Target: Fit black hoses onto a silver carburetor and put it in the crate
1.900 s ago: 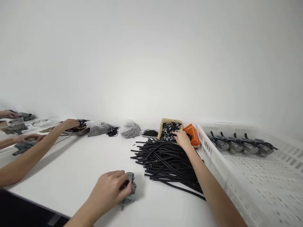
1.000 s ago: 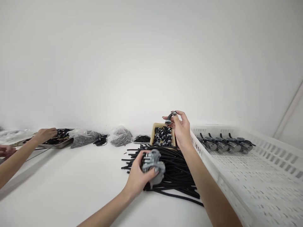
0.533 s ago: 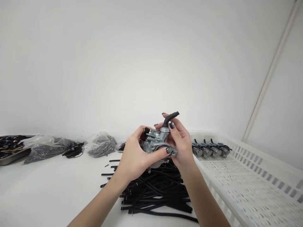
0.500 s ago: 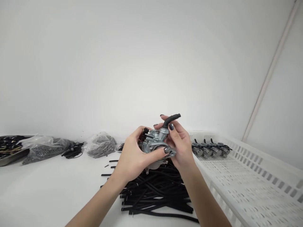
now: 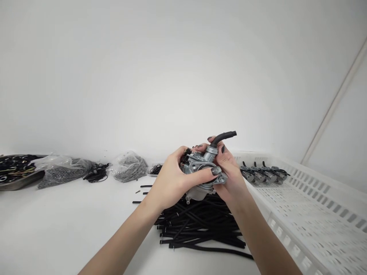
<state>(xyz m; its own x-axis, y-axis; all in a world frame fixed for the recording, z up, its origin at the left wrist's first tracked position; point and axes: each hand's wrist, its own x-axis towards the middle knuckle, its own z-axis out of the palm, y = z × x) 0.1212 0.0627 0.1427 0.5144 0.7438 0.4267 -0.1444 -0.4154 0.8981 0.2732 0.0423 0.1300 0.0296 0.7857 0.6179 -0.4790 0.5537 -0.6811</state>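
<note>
A grey metal carburetor [image 5: 197, 193] is held up in both hands above the table. My left hand [image 5: 174, 177] is closed around its left side, with the thumb lying across the front flange. From the right, my right hand [image 5: 231, 173] grips it near the top, fingers partly hidden behind the body. A bent black rubber boot [image 5: 225, 136] sticks out of the carburetor's top and points right; the right thumb rests beside its base. Below the hands lies a pile of black hoses [image 5: 197, 229], several with small clips at their ends.
To the right stands a white slotted crate [image 5: 318, 183] with several carburetors [image 5: 263, 175] lined up at its far left. Along the wall sit a metal tray [image 5: 23, 182] of dark parts, plastic bags [image 5: 129, 167] of small parts and a black wiry bundle [image 5: 96, 172].
The whole view has shifted, so the scene sits further right. Both hands still hold the carburetor, and the right fingers and thumb have moved slightly around the boot's base.
</note>
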